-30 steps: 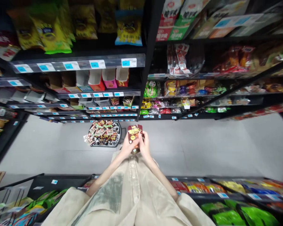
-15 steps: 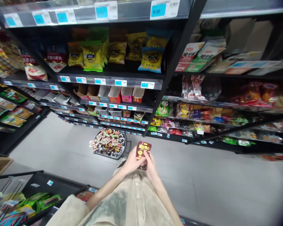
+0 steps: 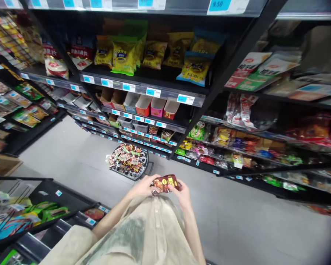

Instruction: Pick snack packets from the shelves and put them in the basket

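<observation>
My left hand [image 3: 142, 187] and right hand [image 3: 183, 191] both grip the small dark-red foil snack packet [image 3: 165, 183] at my chest, near the black wire basket of sweets [image 3: 147, 164]. Upright a moment ago, the packet now lies sideways.

Dark red snack packet [image 3: 166, 183], tilted sideways, chest-high
</observation>
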